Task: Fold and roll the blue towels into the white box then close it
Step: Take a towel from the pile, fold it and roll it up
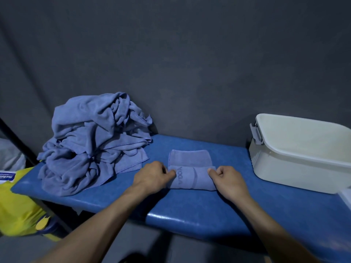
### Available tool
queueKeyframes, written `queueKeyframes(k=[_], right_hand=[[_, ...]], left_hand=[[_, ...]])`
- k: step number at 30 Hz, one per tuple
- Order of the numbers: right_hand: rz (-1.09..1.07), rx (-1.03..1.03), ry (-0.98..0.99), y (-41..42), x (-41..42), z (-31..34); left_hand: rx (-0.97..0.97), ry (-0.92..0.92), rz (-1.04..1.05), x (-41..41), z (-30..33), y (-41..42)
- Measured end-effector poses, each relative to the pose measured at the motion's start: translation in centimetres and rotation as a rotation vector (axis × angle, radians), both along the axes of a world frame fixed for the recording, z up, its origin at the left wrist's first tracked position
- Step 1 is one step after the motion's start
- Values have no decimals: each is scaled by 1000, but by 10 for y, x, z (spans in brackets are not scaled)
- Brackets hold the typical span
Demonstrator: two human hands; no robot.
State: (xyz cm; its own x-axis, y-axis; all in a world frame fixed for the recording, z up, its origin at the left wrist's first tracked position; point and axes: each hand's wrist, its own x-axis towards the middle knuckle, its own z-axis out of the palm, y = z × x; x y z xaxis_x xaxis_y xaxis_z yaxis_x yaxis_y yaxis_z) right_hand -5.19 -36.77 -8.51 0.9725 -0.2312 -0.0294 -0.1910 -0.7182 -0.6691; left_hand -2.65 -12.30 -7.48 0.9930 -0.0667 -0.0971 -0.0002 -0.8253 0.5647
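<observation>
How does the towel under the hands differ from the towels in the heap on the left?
The towel being rolled is folded into a narrow strip and half rolled, with its far end flat; the heap of towels is crumpled and unfolded. The rolled towel is held at both ends by the left hand and right hand; nothing touches the heap. The rolled towel shows "YOGA"; no lettering shows on the heap. Both are the same blue cloth on the blue table.

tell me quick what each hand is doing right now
Left hand: fingers curled, gripping the left end of the half-rolled towel.
Right hand: fingers curled, gripping the right end of the same towel.
</observation>
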Motion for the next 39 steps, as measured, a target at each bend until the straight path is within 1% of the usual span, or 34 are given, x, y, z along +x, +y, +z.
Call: queueKeyframes(k=[2,3,5,6,7,8,10,13,15,16,17,19,21,23,25,27,30,34,39], right_hand=[[-13,-111,-46,2,-1,2],[13,-159,-111,2,-2,3],[135,-252,-318,2,-5,2],[212,-318,-413,2,-6,0],[280,-387,-480,0,-7,-1],[346,-434,-523,-4,-7,-2],[461,-462,-513,-13,-7,-3],[597,-463,-347,-27,-11,-1],[603,-409,-283,-28,-14,-3],[583,-380,-290,-28,-14,-4],[555,-354,-306,-28,-15,-3],[505,-252,-282,-30,-18,3],[501,-103,-167,-35,-20,11],[518,41,-62,-38,-23,19],[518,139,4,-39,-25,25],[487,164,73,-39,-25,27],[366,154,146,-33,-16,24],[122,42,137,-14,-1,20],[12,-108,176,0,11,17]], left_hand=[[38,-138,-13,-2,0,2],[42,-248,-67,-4,-1,3],[60,-503,-269,-5,-2,8],[88,-588,-379,-5,-3,11],[110,-625,-470,-4,-4,14],[126,-620,-537,-5,-5,18],[175,-583,-586,-6,-8,26],[280,-555,-575,-12,-14,27],[309,-586,-561,-13,-17,24],[305,-599,-556,-12,-16,23],[262,-588,-548,-13,-14,22],[90,-471,-523,-14,-8,23],[-86,-307,-486,-15,-4,24],[-217,-156,-431,-17,-4,23],[-304,-53,-373,-17,-3,22],[-337,10,-328,-17,-2,20],[-299,67,-263,-13,3,11],[-119,18,-156,-5,8,-3],[65,-58,-169,2,8,-14]])
